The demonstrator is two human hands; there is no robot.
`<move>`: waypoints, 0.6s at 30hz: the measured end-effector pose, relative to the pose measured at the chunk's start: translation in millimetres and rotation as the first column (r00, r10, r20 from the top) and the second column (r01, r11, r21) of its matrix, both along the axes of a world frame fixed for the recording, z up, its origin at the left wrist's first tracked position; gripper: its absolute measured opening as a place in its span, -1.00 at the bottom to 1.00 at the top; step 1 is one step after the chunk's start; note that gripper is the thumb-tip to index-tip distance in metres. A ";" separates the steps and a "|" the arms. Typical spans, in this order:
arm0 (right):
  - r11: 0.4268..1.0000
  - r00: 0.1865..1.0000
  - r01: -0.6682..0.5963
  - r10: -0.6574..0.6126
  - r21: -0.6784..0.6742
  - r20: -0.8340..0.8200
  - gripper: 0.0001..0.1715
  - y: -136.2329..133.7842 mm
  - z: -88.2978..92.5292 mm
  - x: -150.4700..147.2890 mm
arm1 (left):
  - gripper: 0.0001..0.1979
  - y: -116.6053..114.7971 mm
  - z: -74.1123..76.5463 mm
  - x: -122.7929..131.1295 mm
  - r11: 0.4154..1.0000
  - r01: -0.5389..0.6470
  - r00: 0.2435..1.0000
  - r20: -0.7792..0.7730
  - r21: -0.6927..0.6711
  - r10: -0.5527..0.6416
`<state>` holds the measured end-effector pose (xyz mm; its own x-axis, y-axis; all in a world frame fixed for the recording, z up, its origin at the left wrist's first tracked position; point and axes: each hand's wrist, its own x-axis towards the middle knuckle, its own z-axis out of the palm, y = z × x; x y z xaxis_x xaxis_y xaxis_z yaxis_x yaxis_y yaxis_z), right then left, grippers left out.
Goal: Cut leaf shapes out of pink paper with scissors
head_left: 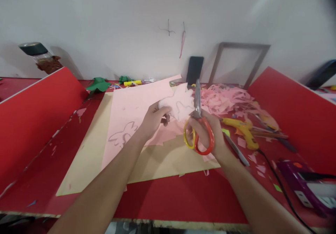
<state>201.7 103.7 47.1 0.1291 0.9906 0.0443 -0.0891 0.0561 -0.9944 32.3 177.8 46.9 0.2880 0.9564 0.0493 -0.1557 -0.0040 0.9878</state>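
Observation:
My left hand [156, 118] pinches a pale pink paper cutout [178, 103] with a jagged edge and a pencil line drawn on it. In my right hand [206, 130] is a pair of scissors [198, 103] with one yellow and one red handle loop. The scissors point upward, their blades seeming closed beside the cutout's right edge; I cannot tell whether they touch it. Beneath my hands lies a large pink paper sheet [141, 97] with a pencilled shape at its lower left. That sheet rests on a cream-coloured board [86, 150].
Pink paper strips [223, 99] are heaped at the back right. A yellow glue gun [243, 129], its black cord, and a purple power strip [301, 185] lie to the right. Red partitions [44, 122] flank the red table. A dark phone [194, 69] leans on the wall near a grey frame [244, 45].

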 end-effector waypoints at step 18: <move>0.987 0.999 0.038 -0.043 0.157 0.028 -0.52 10.5 -15.1 4.1 | -0.73 4.0 -4.3 3.0 0.998 -0.029 0.998 0.050 0.059 0.026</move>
